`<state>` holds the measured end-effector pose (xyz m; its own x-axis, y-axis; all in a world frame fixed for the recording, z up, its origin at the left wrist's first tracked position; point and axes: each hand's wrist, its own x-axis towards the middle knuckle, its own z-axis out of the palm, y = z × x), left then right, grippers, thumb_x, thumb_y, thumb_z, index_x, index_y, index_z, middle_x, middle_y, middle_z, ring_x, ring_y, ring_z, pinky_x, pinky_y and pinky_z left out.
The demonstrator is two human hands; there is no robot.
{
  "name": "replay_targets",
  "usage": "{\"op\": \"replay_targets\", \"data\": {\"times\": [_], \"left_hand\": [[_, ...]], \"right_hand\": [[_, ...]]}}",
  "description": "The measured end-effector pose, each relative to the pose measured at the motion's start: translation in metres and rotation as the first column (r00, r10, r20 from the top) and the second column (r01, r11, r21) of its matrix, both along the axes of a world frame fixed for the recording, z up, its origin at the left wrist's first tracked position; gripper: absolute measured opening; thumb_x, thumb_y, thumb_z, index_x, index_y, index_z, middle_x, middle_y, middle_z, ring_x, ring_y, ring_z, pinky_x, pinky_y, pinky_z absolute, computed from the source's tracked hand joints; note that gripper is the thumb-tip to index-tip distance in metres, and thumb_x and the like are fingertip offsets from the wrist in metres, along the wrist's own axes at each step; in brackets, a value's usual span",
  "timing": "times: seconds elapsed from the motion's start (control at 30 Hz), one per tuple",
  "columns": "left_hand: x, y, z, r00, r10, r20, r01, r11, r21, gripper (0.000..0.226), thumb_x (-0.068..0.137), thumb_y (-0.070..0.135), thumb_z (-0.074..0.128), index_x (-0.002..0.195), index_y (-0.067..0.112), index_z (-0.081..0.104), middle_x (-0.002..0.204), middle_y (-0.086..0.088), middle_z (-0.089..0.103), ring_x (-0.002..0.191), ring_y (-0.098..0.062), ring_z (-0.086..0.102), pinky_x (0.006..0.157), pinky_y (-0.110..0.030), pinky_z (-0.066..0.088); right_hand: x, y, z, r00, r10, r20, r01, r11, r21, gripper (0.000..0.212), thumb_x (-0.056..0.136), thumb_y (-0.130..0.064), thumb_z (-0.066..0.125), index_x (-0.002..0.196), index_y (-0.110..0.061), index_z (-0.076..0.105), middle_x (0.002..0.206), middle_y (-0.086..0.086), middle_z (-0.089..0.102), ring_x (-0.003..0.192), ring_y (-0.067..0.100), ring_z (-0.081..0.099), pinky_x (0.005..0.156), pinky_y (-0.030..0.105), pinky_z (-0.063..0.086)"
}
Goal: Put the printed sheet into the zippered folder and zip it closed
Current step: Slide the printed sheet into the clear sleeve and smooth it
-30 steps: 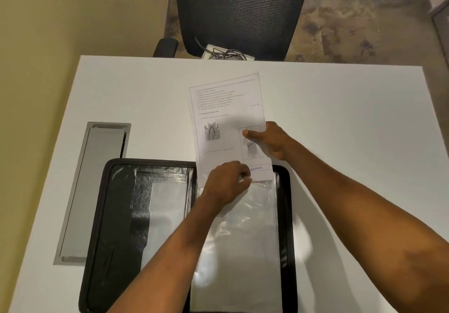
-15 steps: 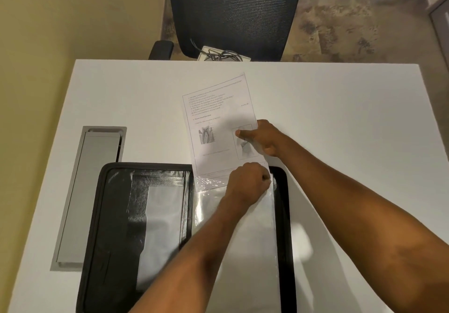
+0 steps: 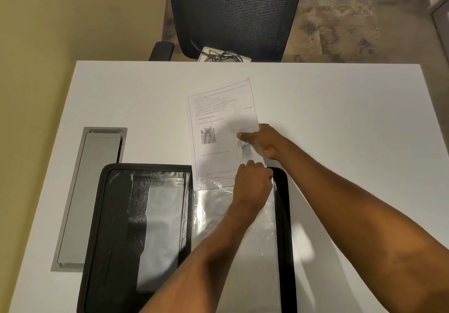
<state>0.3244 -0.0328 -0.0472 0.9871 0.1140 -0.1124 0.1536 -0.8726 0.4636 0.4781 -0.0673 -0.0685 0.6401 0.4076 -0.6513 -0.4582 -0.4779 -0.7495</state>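
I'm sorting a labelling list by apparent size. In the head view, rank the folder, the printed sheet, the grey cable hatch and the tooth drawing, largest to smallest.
1. Folder, open and cut off by the bottom edge.
2. and 3. Cable hatch and sheet: too alike to rank; hands and the plastic sleeve cover part of the sheet.
4. Tooth drawing.

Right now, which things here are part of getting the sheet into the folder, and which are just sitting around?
Part of the job:
sheet
folder, lying open
clear sleeve in the folder
left hand, at the sleeve's mouth
right hand, pressing on the sheet

Just lying about:
cable hatch in the desk
chair
tangled cables behind the desk
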Motion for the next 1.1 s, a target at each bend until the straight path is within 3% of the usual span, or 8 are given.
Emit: {"op": "replay_targets", "data": {"times": [0.13, 0.4, 0.53, 0.63, 0.8, 0.97, 1.03, 1.1], "left_hand": [[0.000, 0.001, -0.004, 0.998, 0.021, 0.054, -0.019, 0.999, -0.037, 0.021, 0.100, 0.018, 0.061, 0.093, 0.018, 0.081, 0.087, -0.003, 0.074, 0.084, -0.019, 0.060, 0.081, -0.036, 0.045], [-0.007, 0.002, -0.015, 0.994, -0.024, 0.102, 0.021, 0.999, 0.032, 0.010, 0.087, 0.015, 0.082, 0.096, 0.019, 0.081, 0.091, -0.002, 0.070, 0.088, -0.021, 0.059, 0.078, -0.037, 0.052], [-0.018, 0.004, -0.023, 0.987, -0.096, 0.129, 0.092, 0.995, 0.033, 0.021, 0.080, 0.019, 0.089, 0.100, 0.019, 0.081, 0.095, -0.002, 0.072, 0.090, -0.020, 0.061, 0.081, -0.036, 0.052], [-0.021, 0.000, -0.026, 0.975, -0.170, 0.142, 0.158, 0.983, 0.088, 0.026, 0.080, 0.019, 0.089, 0.104, 0.016, 0.079, 0.100, -0.004, 0.073, 0.092, -0.022, 0.063, 0.083, -0.036, 0.052], [-0.016, -0.005, -0.028, 0.976, -0.183, 0.119, 0.169, 0.979, 0.114, 0.022, 0.080, 0.012, 0.087, 0.099, 0.014, 0.074, 0.098, -0.006, 0.068, 0.089, -0.022, 0.058, 0.079, -0.036, 0.049], [-0.013, -0.002, -0.028, 0.982, -0.129, 0.139, 0.124, 0.991, 0.045, 0.019, 0.081, 0.012, 0.086, 0.097, 0.014, 0.076, 0.096, -0.006, 0.069, 0.086, -0.021, 0.060, 0.075, -0.035, 0.048], [-0.012, 0.001, -0.028, 0.980, -0.135, 0.143, 0.134, 0.991, 0.019, 0.020, 0.083, 0.014, 0.085, 0.102, 0.016, 0.078, 0.095, -0.005, 0.070, 0.085, -0.021, 0.060, 0.072, -0.035, 0.050], [-0.012, 0.007, -0.025, 0.975, -0.165, 0.152, 0.173, 0.984, -0.041, 0.021, 0.094, 0.017, 0.074, 0.115, 0.017, 0.075, 0.102, -0.004, 0.071, 0.090, -0.021, 0.060, 0.077, -0.035, 0.051]], "right_hand": [[-0.004, -0.006, 0.003, 1.000, 0.029, 0.007, -0.029, 0.999, -0.032, 0.032, 0.089, -0.041, 0.077, 0.110, -0.016, 0.075, 0.099, -0.004, 0.074, 0.091, 0.012, 0.068, 0.073, 0.021, 0.049], [-0.015, -0.020, 0.002, 0.997, -0.038, -0.066, 0.037, 0.999, -0.013, 0.028, 0.091, -0.035, 0.075, 0.112, -0.017, 0.071, 0.101, -0.008, 0.073, 0.087, 0.004, 0.066, 0.064, 0.012, 0.049], [-0.022, -0.025, -0.003, 0.997, -0.032, -0.073, 0.030, 0.999, -0.025, 0.047, 0.086, -0.040, 0.079, 0.124, -0.013, 0.069, 0.113, -0.003, 0.073, 0.097, 0.013, 0.068, 0.077, 0.020, 0.052], [-0.026, -0.030, -0.005, 0.991, -0.080, -0.104, 0.080, 0.997, -0.007, 0.032, 0.089, -0.039, 0.077, 0.114, -0.019, 0.071, 0.106, -0.003, 0.074, 0.094, 0.014, 0.068, 0.070, 0.019, 0.051], [-0.021, -0.023, -0.005, 0.987, -0.116, -0.107, 0.108, 0.991, -0.077, 0.053, 0.077, -0.052, 0.084, 0.112, -0.015, 0.073, 0.111, 0.001, 0.075, 0.099, 0.020, 0.068, 0.095, 0.034, 0.053], [-0.024, -0.022, 0.003, 0.987, -0.119, -0.109, 0.109, 0.989, -0.096, 0.036, 0.088, -0.041, 0.078, 0.110, -0.014, 0.071, 0.096, -0.003, 0.073, 0.084, 0.010, 0.067, 0.057, 0.015, 0.050], [-0.024, -0.022, 0.004, 0.984, -0.120, -0.130, 0.112, 0.992, -0.066, 0.046, 0.081, -0.046, 0.082, 0.112, -0.014, 0.073, 0.103, 0.001, 0.076, 0.090, 0.015, 0.070, 0.071, 0.020, 0.057], [-0.020, -0.024, 0.002, 0.984, -0.133, -0.122, 0.126, 0.990, -0.069, 0.068, 0.066, -0.058, 0.089, 0.116, -0.014, 0.074, 0.110, 0.002, 0.077, 0.099, 0.021, 0.072, 0.093, 0.036, 0.058]]}}
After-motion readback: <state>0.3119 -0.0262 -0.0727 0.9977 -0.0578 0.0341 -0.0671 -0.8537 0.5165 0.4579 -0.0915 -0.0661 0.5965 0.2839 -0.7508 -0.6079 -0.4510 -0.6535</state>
